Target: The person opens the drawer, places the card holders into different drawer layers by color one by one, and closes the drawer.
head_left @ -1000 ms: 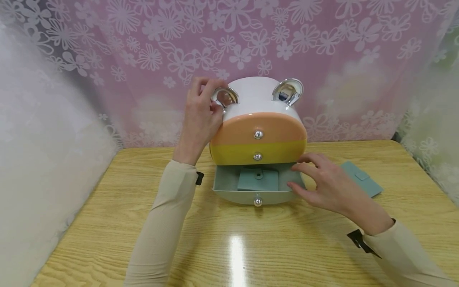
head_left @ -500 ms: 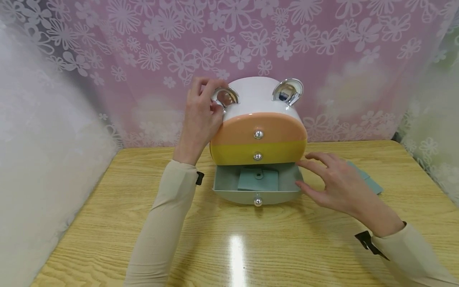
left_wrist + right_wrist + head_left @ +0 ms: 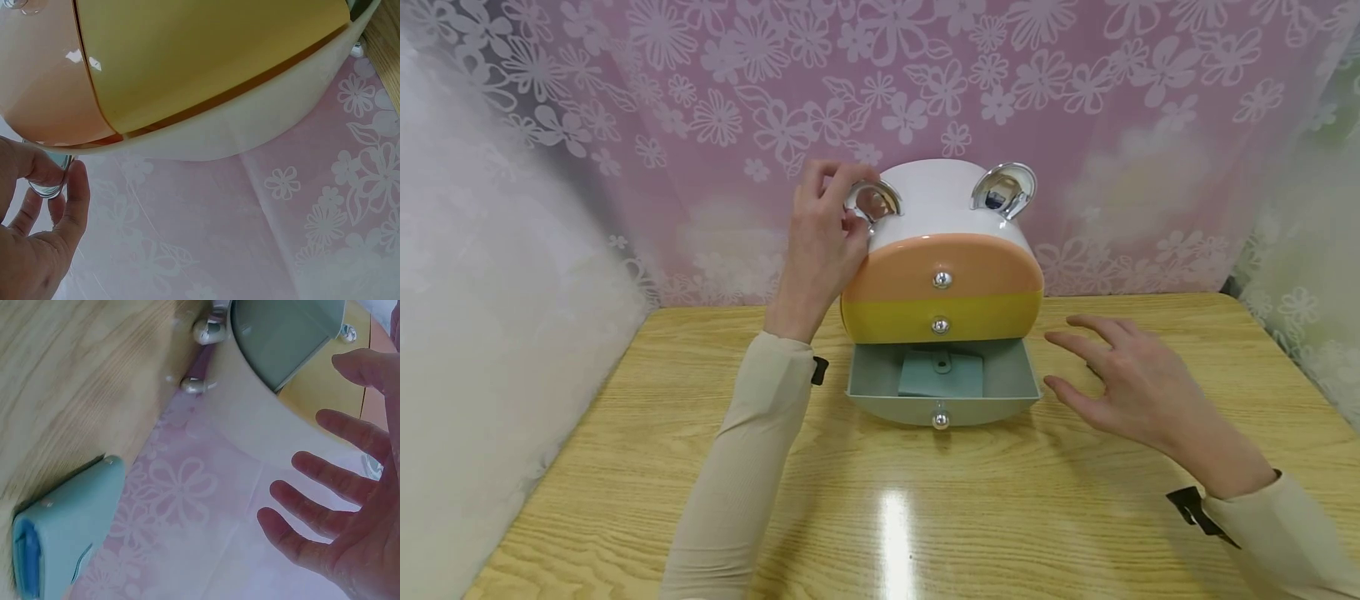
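Note:
My left hand (image 3: 822, 242) pinches the silver ear (image 3: 877, 200) on the left of a small white drawer box (image 3: 936, 196). In the left wrist view, the thumb and fingers close round that ear (image 3: 47, 184). The box has an orange drawer front (image 3: 895, 271) and a yellow one (image 3: 891, 321), both pushed in. Its green bottom drawer (image 3: 872, 371) is pulled out, with a teal snap wallet (image 3: 958, 379) lying inside. My right hand (image 3: 1138, 387) hovers right of this drawer, fingers spread and holding nothing. A second teal wallet (image 3: 75, 519), hidden behind this hand in the head view, lies on the table.
The box stands on a wood-grain table (image 3: 700, 467) near its back edge. A pink flowered curtain (image 3: 715, 167) hangs close behind, with pale cloth at both sides. A second silver ear (image 3: 1003, 192) and round silver knobs (image 3: 941, 419) stick out from the box.
My right hand has moved away to the right from the drawer's right side, covering the wallet on the table. The left hand stays on the ear, and the drawer has not moved.

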`<action>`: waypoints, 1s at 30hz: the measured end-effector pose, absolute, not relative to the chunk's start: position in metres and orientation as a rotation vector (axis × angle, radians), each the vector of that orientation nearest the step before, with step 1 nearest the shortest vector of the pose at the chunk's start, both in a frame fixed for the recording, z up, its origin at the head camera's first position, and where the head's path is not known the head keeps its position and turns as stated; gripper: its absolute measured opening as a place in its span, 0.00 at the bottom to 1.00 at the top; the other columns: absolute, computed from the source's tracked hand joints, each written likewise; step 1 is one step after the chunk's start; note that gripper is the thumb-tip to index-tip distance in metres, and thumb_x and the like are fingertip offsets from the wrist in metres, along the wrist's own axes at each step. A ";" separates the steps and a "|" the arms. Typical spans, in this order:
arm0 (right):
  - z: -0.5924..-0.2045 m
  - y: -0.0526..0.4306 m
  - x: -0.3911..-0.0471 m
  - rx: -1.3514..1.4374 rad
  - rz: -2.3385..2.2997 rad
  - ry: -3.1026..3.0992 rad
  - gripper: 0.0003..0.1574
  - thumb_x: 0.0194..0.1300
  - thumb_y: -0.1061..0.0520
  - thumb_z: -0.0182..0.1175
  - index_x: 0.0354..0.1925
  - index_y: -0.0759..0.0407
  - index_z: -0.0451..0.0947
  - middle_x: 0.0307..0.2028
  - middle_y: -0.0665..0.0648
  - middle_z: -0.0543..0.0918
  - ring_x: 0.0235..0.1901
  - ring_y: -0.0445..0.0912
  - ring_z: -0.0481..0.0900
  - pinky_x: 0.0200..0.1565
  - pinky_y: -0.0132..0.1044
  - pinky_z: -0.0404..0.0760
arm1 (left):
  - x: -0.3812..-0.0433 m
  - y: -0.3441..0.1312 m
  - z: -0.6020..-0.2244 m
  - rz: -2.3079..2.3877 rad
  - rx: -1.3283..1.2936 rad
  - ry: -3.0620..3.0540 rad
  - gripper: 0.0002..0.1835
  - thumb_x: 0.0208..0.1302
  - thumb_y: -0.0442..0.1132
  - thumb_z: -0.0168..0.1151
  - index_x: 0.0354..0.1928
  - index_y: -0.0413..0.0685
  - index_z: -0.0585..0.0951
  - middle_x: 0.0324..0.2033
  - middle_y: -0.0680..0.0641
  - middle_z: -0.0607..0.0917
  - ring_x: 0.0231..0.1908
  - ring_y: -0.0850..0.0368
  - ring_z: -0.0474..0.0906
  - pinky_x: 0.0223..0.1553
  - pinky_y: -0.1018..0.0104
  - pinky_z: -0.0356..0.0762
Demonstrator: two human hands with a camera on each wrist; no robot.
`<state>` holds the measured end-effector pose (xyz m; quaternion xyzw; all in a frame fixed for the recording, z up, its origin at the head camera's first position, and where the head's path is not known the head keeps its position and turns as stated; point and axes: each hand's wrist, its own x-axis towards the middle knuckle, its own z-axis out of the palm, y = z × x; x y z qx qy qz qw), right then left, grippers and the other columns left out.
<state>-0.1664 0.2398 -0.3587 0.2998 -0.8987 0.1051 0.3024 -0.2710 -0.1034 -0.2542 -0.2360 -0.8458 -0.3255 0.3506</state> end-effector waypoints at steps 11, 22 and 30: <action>-0.361 0.256 -0.163 0.709 0.251 -2.464 0.35 0.49 0.47 0.75 0.57 0.53 0.84 0.55 0.67 0.83 0.49 0.67 0.82 0.46 0.65 0.79 | -0.272 -0.104 -0.255 -0.833 -0.613 -2.197 0.22 0.61 0.25 0.55 0.54 0.51 0.81 0.52 0.43 0.74 0.49 0.48 0.70 0.48 0.63 0.75; -0.371 0.273 -0.165 0.657 0.234 -2.515 0.36 0.49 0.48 0.75 0.58 0.53 0.83 0.55 0.66 0.82 0.48 0.68 0.82 0.40 0.67 0.79 | -0.271 -0.104 -0.255 -0.831 -0.610 -2.193 0.22 0.61 0.25 0.55 0.54 0.51 0.81 0.52 0.43 0.74 0.48 0.48 0.71 0.49 0.63 0.75; -0.377 0.286 -0.167 0.579 0.192 -2.615 0.41 0.52 0.46 0.75 0.65 0.51 0.78 0.58 0.68 0.79 0.48 0.72 0.80 0.37 0.71 0.76 | -0.271 -0.104 -0.254 -0.836 -0.607 -2.198 0.21 0.62 0.25 0.55 0.55 0.51 0.81 0.52 0.43 0.74 0.49 0.48 0.70 0.48 0.63 0.76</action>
